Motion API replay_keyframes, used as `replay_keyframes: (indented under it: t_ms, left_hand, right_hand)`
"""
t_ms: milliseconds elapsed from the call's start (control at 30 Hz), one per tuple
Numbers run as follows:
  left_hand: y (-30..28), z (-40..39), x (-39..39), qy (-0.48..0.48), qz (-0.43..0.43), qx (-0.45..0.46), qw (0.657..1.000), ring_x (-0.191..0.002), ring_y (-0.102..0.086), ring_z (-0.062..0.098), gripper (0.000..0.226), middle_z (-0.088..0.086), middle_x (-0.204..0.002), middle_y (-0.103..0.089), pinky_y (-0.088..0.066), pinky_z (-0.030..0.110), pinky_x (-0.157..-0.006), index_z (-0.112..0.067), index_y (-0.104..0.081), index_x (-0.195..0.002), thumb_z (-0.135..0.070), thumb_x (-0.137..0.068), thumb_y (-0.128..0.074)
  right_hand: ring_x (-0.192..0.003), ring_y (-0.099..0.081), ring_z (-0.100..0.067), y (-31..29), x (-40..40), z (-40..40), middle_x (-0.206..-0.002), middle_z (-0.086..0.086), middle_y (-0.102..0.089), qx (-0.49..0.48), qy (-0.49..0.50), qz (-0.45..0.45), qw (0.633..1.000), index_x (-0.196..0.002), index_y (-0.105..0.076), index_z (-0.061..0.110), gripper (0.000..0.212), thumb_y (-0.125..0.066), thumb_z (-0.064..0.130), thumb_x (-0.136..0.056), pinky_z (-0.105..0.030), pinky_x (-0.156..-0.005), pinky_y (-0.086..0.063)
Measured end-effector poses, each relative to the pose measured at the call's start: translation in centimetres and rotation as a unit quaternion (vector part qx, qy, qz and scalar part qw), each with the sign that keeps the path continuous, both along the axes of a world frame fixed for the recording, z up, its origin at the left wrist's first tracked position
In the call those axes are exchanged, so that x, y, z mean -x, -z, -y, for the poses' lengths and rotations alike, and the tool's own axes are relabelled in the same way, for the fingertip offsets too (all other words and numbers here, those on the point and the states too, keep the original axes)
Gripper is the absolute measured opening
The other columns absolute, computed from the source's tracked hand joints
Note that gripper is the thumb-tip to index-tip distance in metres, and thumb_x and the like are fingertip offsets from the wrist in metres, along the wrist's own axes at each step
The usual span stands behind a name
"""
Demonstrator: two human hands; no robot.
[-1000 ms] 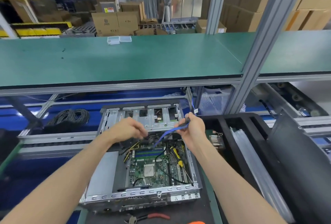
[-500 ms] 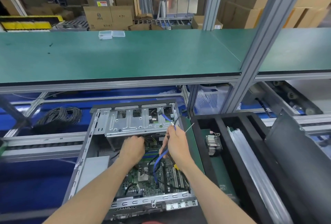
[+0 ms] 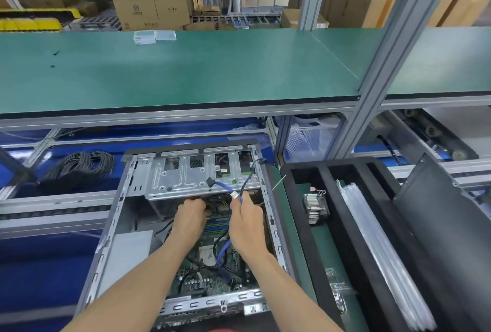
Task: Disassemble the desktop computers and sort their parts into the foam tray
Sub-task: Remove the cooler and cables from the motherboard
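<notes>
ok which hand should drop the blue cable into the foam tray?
Right. The right hand already pinches the blue cable and is nearest the foam tray; the left hand is inside the case.

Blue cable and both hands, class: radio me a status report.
Right hand pinches blue cable, black connector end free. Left hand reaches under drive cage, grip hidden. Black wire runs alongside the cable.

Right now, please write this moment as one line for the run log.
left hand: reaching under drive cage | right hand: pinching blue cable | case: open | foam tray: holds heatsink
</notes>
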State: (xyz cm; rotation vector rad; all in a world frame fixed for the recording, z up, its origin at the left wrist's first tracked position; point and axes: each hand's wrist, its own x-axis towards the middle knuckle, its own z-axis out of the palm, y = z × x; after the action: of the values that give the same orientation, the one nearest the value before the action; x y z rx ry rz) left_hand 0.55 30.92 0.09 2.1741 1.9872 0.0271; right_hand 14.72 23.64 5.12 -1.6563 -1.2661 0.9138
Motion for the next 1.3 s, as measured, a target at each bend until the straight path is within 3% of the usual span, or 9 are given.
replay_keyframes:
  t_ms: [233,467,600,700,800,900,967,1133,1300]
  left_hand:
    - [0.7,-0.3,-0.3,-0.002,-0.017,-0.006,1.0,-0.091,-0.066,0.041,0.016,0.019,-0.094,-0.069,-0.048,0.042,-0.071,-0.004,-0.065,-0.092,0.0,-0.088,-0.051]
    - [0.1,-0.3,-0.2,-0.017,-0.022,-0.032,0.999,-0.082,-0.065,0.039,0.015,0.015,-0.087,-0.069,-0.037,0.036,-0.062,-0.012,-0.053,-0.075,-0.003,-0.088,-0.054]
    - [-0.7,0.8,-0.3,0.005,-0.053,-0.037,0.998,-0.086,-0.065,0.036,0.012,0.012,-0.094,-0.066,-0.039,0.037,-0.061,-0.015,-0.047,-0.085,-0.01,-0.095,-0.053]
    - [-2.1,1.4,-0.8,0.012,0.038,0.042,0.998,-0.094,-0.066,0.035,0.013,0.008,-0.102,-0.066,-0.049,0.038,-0.07,-0.016,-0.06,-0.1,-0.028,-0.096,-0.061]
    - [-4.6,2.4,-0.5,0.005,0.178,0.157,0.971,-0.096,-0.065,0.022,0.028,-0.003,-0.096,-0.072,-0.053,0.033,-0.081,-0.028,-0.074,-0.101,-0.016,-0.078,-0.064]
    - [-8.1,3.8,0.3,0.03,0.338,0.227,0.913,-0.094,-0.068,0.007,0.036,-0.01,-0.09,-0.076,-0.048,0.027,-0.081,-0.034,-0.078,-0.086,-0.016,-0.062,-0.059]
    - [-10.2,4.6,0.5,0.059,0.452,0.278,0.845,-0.101,-0.069,0.008,0.045,-0.003,-0.103,-0.076,-0.048,0.023,-0.086,-0.03,-0.076,-0.1,-0.015,-0.061,-0.061]
    - [-14.3,4.7,-0.7,0.139,0.43,0.218,0.865,-0.081,-0.065,0.015,0.052,0.001,-0.098,-0.075,-0.051,0.029,-0.084,-0.035,-0.068,-0.116,-0.01,-0.074,-0.083]
    - [-17.8,3.2,-3.2,0.188,0.415,0.146,0.878,-0.061,-0.043,0.008,0.036,-0.019,-0.071,-0.062,-0.035,0.017,-0.06,-0.044,-0.071,-0.111,-0.014,-0.091,-0.072]
  right_hand:
    - [-0.047,-0.034,-0.013,0.4,-0.1,-0.2,-0.062,-0.001,-0.046,-0.013,-0.017,0.047,0.999,-0.085,-0.039,0.024,0.025,-0.033,0.029,-0.108,-0.031,-0.044,-0.026]
    - [-0.042,-0.031,-0.01,0.5,0.1,-0.1,-0.059,0.002,-0.044,-0.013,-0.027,0.059,0.998,-0.082,-0.039,0.027,0.027,-0.033,0.03,-0.108,-0.029,-0.041,-0.026]
    - [-0.041,-0.033,-0.009,0.4,0.2,-0.1,-0.059,0.003,-0.044,-0.004,-0.025,0.037,0.999,-0.081,-0.041,0.025,0.028,-0.035,0.03,-0.108,-0.027,-0.039,-0.026]
    - [-0.042,-0.033,-0.008,0.2,0.3,-0.1,-0.059,0.003,-0.046,0.004,-0.019,0.011,1.0,-0.081,-0.044,0.021,0.029,-0.036,0.029,-0.107,-0.025,-0.04,-0.027]
    - [-0.052,-0.035,-0.013,-0.6,0.3,0.2,-0.061,0.0,-0.045,0.005,-0.015,-0.033,0.999,-0.08,-0.043,0.016,0.03,-0.036,0.027,-0.107,-0.031,-0.048,-0.029]
    - [-0.056,-0.04,-0.017,-1.9,0.1,0.3,-0.064,-0.004,-0.05,0.003,-0.01,-0.06,0.998,-0.079,-0.044,0.015,0.03,-0.036,0.023,-0.107,-0.035,-0.054,-0.033]
    - [-0.054,-0.044,-0.015,-3.3,-0.2,0.3,-0.063,-0.004,-0.054,-0.007,-0.003,-0.075,0.997,-0.079,-0.046,0.011,0.032,-0.036,0.022,-0.107,-0.033,-0.054,-0.036]
    - [-0.056,-0.052,-0.035,-7.9,-1.9,-0.2,-0.075,-0.031,-0.057,-0.055,0.013,-0.104,0.993,-0.089,-0.05,-0.004,0.041,-0.034,0.028,-0.11,-0.046,-0.056,-0.043]
    - [-0.047,-0.049,-0.025,-12.2,-4.6,-1.3,-0.067,-0.009,-0.059,-0.107,0.027,-0.149,0.983,-0.092,-0.051,0.003,0.035,-0.035,0.029,-0.11,-0.033,-0.045,-0.04]
